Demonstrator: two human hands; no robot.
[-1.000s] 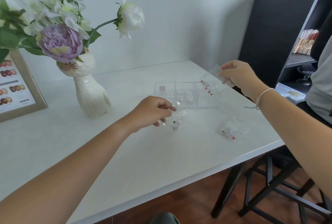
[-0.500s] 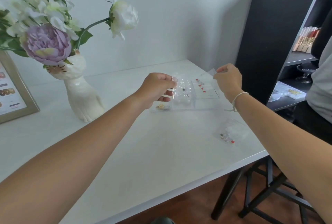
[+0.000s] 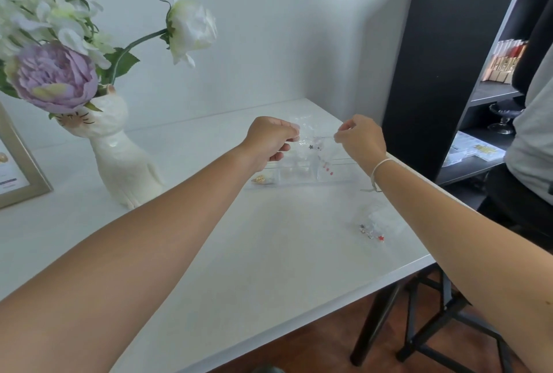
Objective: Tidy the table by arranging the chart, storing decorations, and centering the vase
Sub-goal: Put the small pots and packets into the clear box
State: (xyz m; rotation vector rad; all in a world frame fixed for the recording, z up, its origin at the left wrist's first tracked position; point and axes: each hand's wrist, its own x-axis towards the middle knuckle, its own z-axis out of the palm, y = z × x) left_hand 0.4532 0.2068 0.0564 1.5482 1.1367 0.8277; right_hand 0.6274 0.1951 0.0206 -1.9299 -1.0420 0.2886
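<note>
Left hand [image 3: 270,140] and right hand [image 3: 360,138] pinching clear sachet [image 3: 311,139] above organiser box [image 3: 302,173] — tip gently over one compartment, keeping small pieces off worktop [image 3: 239,253].

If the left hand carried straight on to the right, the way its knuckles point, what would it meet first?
Most likely the small clear plastic bag of tiny decorations that the left hand already pinches, then the right hand pinching the bag's far edge. Both hang above the clear compartmented plastic box; depth is hard to judge.

A black shelf unit [image 3: 443,73] stands right of the white table [image 3: 239,268], a black stool [image 3: 434,327] beneath its edge.
</note>
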